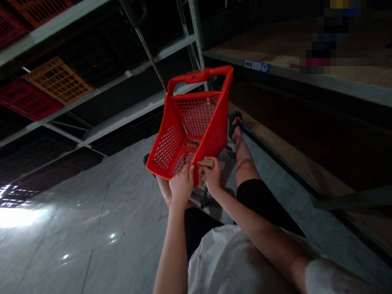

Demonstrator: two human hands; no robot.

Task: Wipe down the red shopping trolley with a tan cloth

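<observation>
A red plastic shopping cart (214,139) with a lattice basket stands between my legs, its handle bar pointing away from me. My left hand (181,185) grips the near rim of the basket, the fingers over the edge. Just right of it, my right hand (213,174) is closed around a small tan folded piece (206,163), which looks like a cloth or a pad. That piece lies against the outer side of the basket near its front corner. Some of it is hidden by my fingers. Inside the basket only the lattice walls and floor show.
Metal shelving (122,87) rises on the left, carrying an orange crate (61,81), a red crate (27,100) and dark crates. Wooden shelves (275,45) with a blue label (256,65) run along the right. Grey floor (122,204) reflects lights; cart wheels are close to my feet.
</observation>
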